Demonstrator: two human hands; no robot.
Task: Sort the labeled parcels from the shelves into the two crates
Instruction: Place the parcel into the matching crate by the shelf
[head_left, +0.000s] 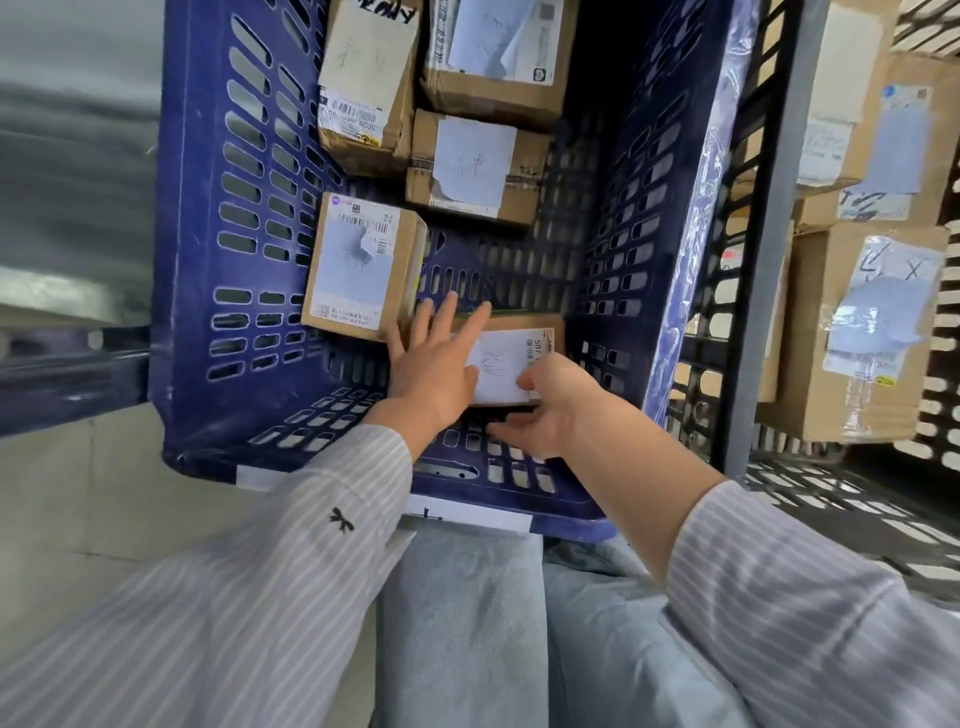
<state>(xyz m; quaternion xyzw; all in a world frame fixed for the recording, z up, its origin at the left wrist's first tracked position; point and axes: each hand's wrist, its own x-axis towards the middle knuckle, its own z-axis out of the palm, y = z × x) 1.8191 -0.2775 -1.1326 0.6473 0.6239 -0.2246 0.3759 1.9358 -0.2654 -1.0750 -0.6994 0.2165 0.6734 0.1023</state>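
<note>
parcel (511, 358) with a white handwritten label lies flat on the floor of the blue crate (197, 260), close to the crate's near wall and toward its right side. the left hand (436, 364) rests on the parcel's left end, its fingers (447, 312) straight and spread, pointing at the crate's far wall and clasping nothing. the right hand (550, 410) grips the parcel's near right corner: the thumb presses on the label and the other fingers (506, 431) curl under the near edge.

against the crate's left wall, just beside the left hand, stands a labelled box (363, 265). farther into the crate, near its middle, lies a flat box (475, 166). by the crate's far wall are a long box (369, 78) on the left and a wide box (498, 52) next to it.

right of the blue crate, beyond a grey post (769, 260), a black crate (701, 358) holds stacked parcels (857, 332). striped sleeves (311, 519) cover both forearms at the crate's near rim.
</note>
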